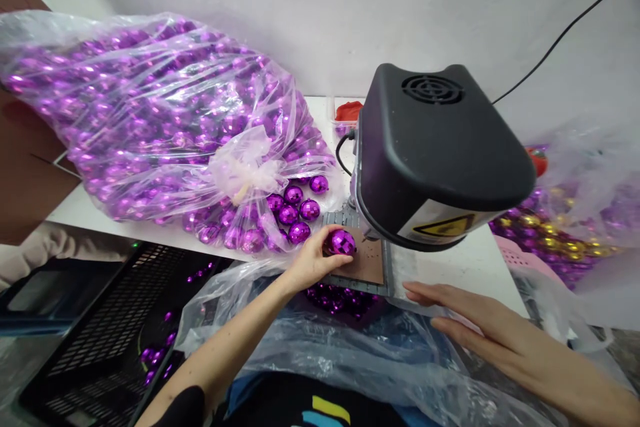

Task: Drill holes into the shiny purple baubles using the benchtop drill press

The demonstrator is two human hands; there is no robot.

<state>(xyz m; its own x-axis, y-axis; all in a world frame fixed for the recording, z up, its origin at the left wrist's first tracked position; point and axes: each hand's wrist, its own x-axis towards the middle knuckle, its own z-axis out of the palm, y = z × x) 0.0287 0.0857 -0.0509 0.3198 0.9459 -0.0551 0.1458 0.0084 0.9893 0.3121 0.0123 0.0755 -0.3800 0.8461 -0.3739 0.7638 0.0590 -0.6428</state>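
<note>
My left hand (311,261) pinches a shiny purple mirror-faceted ball (343,241) between thumb and fingers. The ball sits over a brown board (364,269) on a grey metal base, below the front of a black machine head (440,140) with a yellow warning label. Off to the right, my right hand (475,317) is open and holds nothing, its fingers extended near the edge of the base. More purple balls (340,300) lie in clear plastic (320,350) across my lap. Several loose balls (299,232) rest on the table left of the base.
A large tied clear bag (165,113) full of purple balls covers the table's left side. Below it stands a black crate (115,327) with some purple balls. A small clear tub (347,113) holds something red. At right are a pink basket (530,257) and bagged purple and gold balls (550,240).
</note>
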